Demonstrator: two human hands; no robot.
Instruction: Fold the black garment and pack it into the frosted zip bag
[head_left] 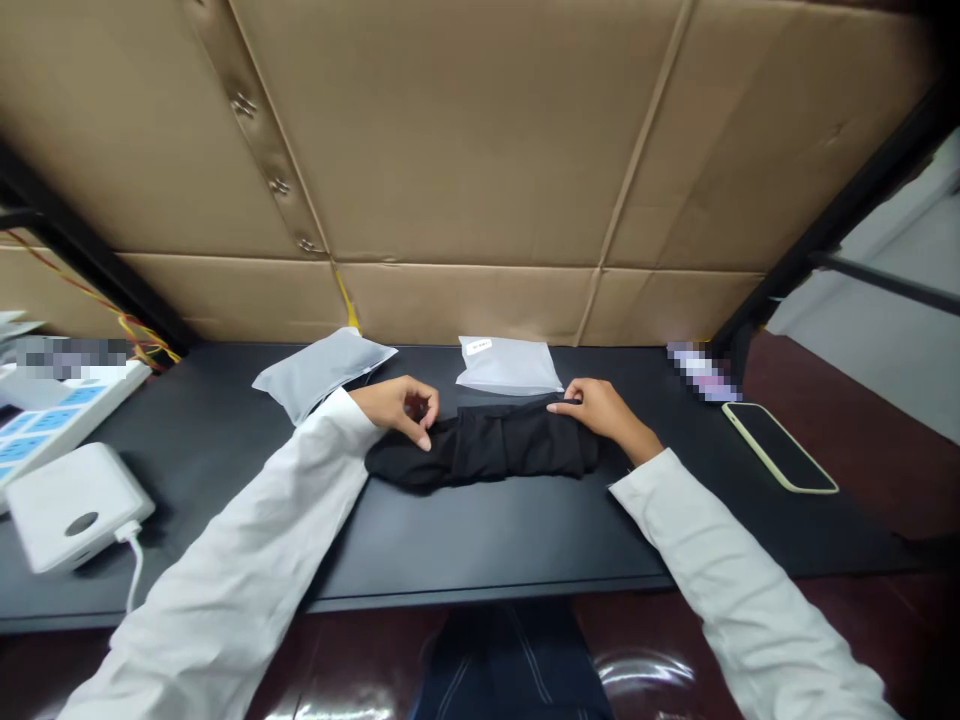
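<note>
A long bundle of folded black cloth (517, 445), perhaps a garment, lies crosswise on the black table (480, 550). Its rounded left end sits under my left hand (401, 408), whose thumb rests at the cloth while the index finger curves above, with a small gap between them. At the upper right edge of the bundle, my right hand (596, 408) has thumb and fingers pinched on the fabric. Just behind the cloth lies a frosted plastic bag (510, 366) with a small white label. Another filled frosted bag (319, 368) rests behind my left forearm.
A phone (780, 447) in a pale case lies at the right, near a purple packet (703, 370). On the left are a white charger-like box (79, 505) with a cable and a power strip (45, 430). A cardboard wall (480, 150) closes off the back.
</note>
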